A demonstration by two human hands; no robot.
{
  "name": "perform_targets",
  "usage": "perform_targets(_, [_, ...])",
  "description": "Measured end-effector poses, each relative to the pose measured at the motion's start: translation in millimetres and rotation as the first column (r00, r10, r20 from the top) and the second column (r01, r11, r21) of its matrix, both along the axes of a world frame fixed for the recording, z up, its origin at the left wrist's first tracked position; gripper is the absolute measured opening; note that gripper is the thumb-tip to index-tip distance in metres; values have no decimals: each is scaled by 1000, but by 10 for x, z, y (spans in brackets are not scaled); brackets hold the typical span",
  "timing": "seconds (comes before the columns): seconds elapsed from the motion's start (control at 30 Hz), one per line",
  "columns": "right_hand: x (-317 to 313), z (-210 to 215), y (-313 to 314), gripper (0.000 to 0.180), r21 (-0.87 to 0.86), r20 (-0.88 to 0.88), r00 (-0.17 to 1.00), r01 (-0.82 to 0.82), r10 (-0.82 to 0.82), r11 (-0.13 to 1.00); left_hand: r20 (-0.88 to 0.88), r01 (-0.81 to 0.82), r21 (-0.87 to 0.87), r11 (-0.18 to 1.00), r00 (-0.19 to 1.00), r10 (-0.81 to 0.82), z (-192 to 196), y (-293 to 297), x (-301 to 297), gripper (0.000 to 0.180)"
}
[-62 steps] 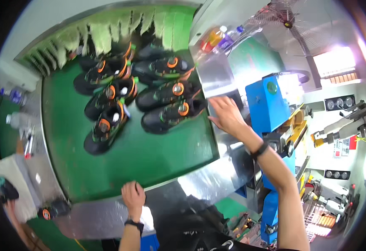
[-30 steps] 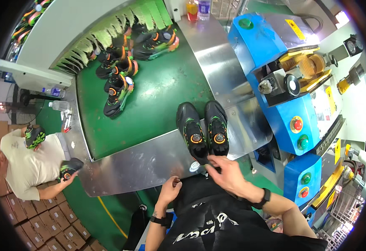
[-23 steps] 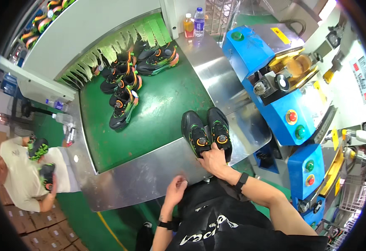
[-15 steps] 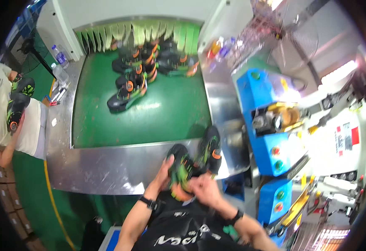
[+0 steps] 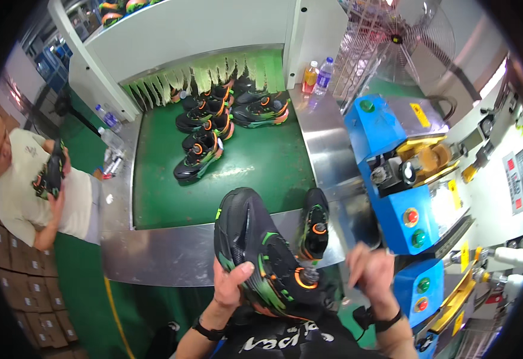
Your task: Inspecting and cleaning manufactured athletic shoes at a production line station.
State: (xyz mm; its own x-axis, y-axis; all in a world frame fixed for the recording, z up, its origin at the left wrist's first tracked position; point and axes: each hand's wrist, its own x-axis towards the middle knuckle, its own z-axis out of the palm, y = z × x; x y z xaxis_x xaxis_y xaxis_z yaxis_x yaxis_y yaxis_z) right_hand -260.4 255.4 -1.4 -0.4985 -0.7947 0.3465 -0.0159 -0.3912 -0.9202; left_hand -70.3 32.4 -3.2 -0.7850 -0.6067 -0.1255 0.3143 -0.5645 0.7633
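Note:
My left hand (image 5: 231, 284) grips a black sneaker (image 5: 252, 233) with green and orange trim, its thumb pressed on the shoe's side. The shoe is lifted close in front of me, toe pointing away, with an orange ring at its collar. To the right of it, apart from the shoe, my right hand (image 5: 370, 272) is raised with fingers bent and smeared by motion; whether it holds anything cannot be made out. A second black sneaker (image 5: 315, 224) lies on the metal edge between my hands, beyond them.
Several matching sneakers (image 5: 204, 134) stand on the green conveyor belt (image 5: 261, 173) before a fringed opening. A blue machine (image 5: 384, 209) with buttons stands at right, bottles (image 5: 324, 75) and a fan (image 5: 396, 39) behind. At left a co-worker (image 5: 46, 185) holds another shoe; cartons (image 5: 25, 263) are stacked below.
The held sneaker has come up from my lap toward the camera. My right hand has left it and moved right. The view has shifted, and the co-worker's shoe is raised.

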Motion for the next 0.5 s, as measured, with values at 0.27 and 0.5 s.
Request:
perform_targets(0.27, [56,345,-1269,71,14,687,548,-666,477,746,146,-105,-502,858,968,204,260,375,-29,85])
perform_targets(0.5, [221,474,-1322,76,-3,694,536,-666,481,746,262,-64,-562,824,932,251,728,218,59,70])
